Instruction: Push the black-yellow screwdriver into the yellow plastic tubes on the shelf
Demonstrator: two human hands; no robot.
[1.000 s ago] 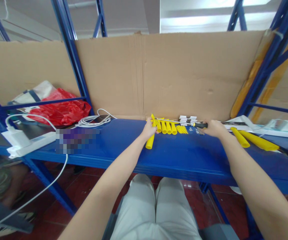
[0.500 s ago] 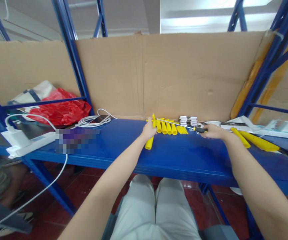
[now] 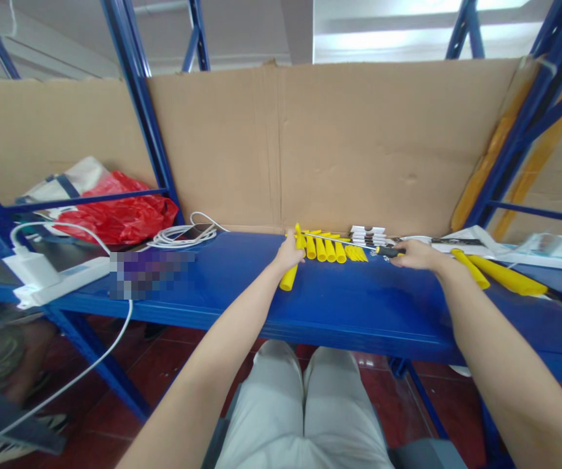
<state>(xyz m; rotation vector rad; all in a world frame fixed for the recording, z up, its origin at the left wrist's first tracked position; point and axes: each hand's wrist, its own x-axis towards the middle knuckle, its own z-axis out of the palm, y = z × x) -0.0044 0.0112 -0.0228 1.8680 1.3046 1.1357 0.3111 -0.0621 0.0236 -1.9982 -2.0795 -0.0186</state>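
My left hand (image 3: 288, 253) is closed around a yellow tube-shaped piece (image 3: 288, 279), whose wide round end points toward me. In my right hand (image 3: 415, 255) is the black and yellow handle of a screwdriver (image 3: 385, 251). Its long thin shaft runs left to the top of the held yellow piece; whether the tip touches it is too small to tell. Behind the shaft, several like yellow tubes (image 3: 329, 251) lie side by side on the blue shelf. Beside them are small flat yellow pieces (image 3: 355, 253). Tiny metallic bits (image 3: 387, 259) lie under the handle.
White and black small parts (image 3: 368, 235) are stacked against the cardboard backing (image 3: 359, 143). Two larger yellow pieces (image 3: 505, 275) rest at right. On the left are a white power strip (image 3: 70, 280), a coiled white cable (image 3: 183, 238) and a red plastic bag (image 3: 124, 212).
The yellow piece in my left hand has tilted slightly, its lower end shifting a little left. My right hand holds the screwdriver in nearly the same place.
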